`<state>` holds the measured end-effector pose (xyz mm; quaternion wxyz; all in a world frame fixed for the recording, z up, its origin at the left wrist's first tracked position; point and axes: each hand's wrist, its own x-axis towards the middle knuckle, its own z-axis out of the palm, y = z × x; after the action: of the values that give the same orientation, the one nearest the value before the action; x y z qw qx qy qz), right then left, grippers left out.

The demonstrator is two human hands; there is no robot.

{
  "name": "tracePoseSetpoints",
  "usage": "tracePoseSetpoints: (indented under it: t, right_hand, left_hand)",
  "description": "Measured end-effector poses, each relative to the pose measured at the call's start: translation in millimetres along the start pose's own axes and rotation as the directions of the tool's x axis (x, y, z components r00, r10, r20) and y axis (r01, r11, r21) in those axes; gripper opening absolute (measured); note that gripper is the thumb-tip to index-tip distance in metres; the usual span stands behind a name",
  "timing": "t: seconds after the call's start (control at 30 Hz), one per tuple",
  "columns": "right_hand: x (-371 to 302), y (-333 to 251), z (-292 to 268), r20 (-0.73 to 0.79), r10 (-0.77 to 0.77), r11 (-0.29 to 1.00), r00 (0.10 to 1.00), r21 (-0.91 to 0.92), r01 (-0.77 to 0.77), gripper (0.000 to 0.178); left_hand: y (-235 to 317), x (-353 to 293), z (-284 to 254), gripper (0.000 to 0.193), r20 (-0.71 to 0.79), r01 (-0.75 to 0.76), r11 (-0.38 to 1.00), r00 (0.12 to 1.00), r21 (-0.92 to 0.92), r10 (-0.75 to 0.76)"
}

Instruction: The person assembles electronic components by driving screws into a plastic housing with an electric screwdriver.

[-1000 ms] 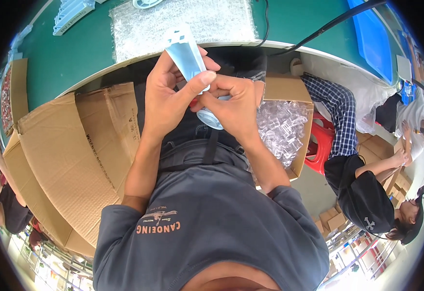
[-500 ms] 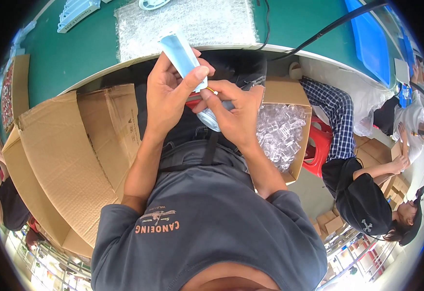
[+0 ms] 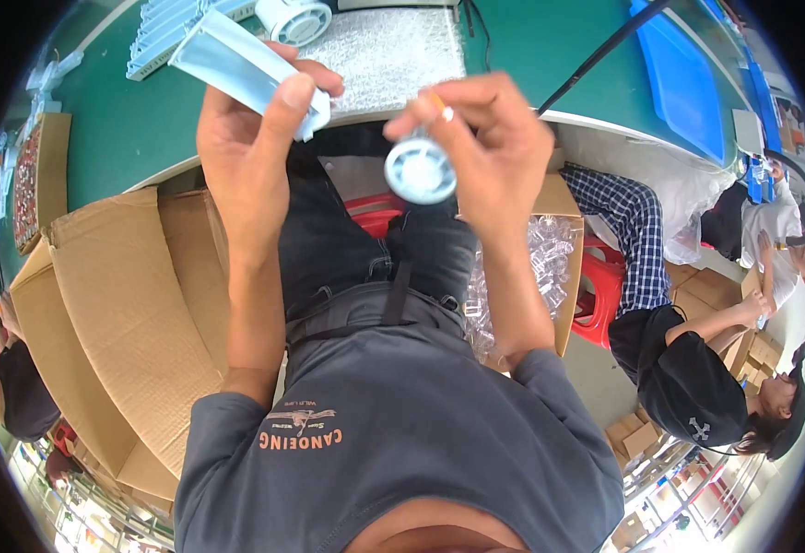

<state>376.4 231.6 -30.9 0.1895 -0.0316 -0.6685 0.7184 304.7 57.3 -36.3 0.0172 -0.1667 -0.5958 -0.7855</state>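
Observation:
My left hand (image 3: 250, 170) grips a light-blue plastic housing (image 3: 236, 66), long and trough-shaped, with the thumb pressed on its near end. The housing tilts, its wider end up to the left over the table. To its right and apart from it, my right hand (image 3: 504, 152) holds a round light-blue plastic part (image 3: 419, 173) with a slotted, fan-like face. A small orange piece with a white tip (image 3: 441, 107) shows between the right thumb and forefinger; blur hides its kind. Both hands are above my lap, near the table edge.
Bubble wrap (image 3: 388, 57) lies on the green table (image 3: 550, 46), beside another round part (image 3: 299, 22) and stacked light-blue housings (image 3: 164, 35). A blue tray (image 3: 683, 88) is at right. Cardboard boxes (image 3: 130, 313) flank me; the right one holds clear plastic pieces (image 3: 550, 263). A co-worker (image 3: 697, 369) sits right.
My hands have moved apart: the left went up and left with the housing, the right went right and up with the round part. The round part's face has turned into view.

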Motion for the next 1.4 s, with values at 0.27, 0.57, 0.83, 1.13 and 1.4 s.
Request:
tracePoseSetpoints:
  t: [0.27, 0.57, 0.83, 1.13, 1.4]
  right_hand:
    - [87.1, 41.2, 1.1, 0.058, -0.213, 0.965, 0.975, -0.143, 0.219, 0.003]
    - [83.3, 37.3, 6.3, 0.181, -0.353, 0.84, 0.918, -0.37, 0.396, 0.008]
    - [78.0, 41.5, 8.2, 0.23, -0.432, 0.761, 0.872, -0.426, 0.489, 0.008]
    - [70.9, 44.8, 4.4, 0.276, -0.518, 0.708, 0.81, -0.393, 0.587, 0.007]
    - [70.0, 42.0, 4.3, 0.232, -0.484, 0.726, 0.844, -0.432, 0.535, 0.007]
  left_hand:
    - [-18.2, 51.1, 6.2, 0.024, 0.07, -0.126, 0.992, 0.989, -0.021, 0.127]
    - [-38.9, 46.2, 10.8, 0.026, 0.142, -0.042, 0.995, 0.988, -0.093, 0.055]
    - [-49.6, 43.4, 23.6, 0.017, 0.046, -0.098, 0.986, 0.993, -0.137, 0.105]
    - [-51.1, 43.3, 26.5, 0.018, 0.001, -0.162, 0.967, 0.986, -0.196, 0.165]
    - [-57.9, 42.3, 21.8, 0.021, 0.093, -0.188, 0.977, 0.976, -0.103, 0.198]
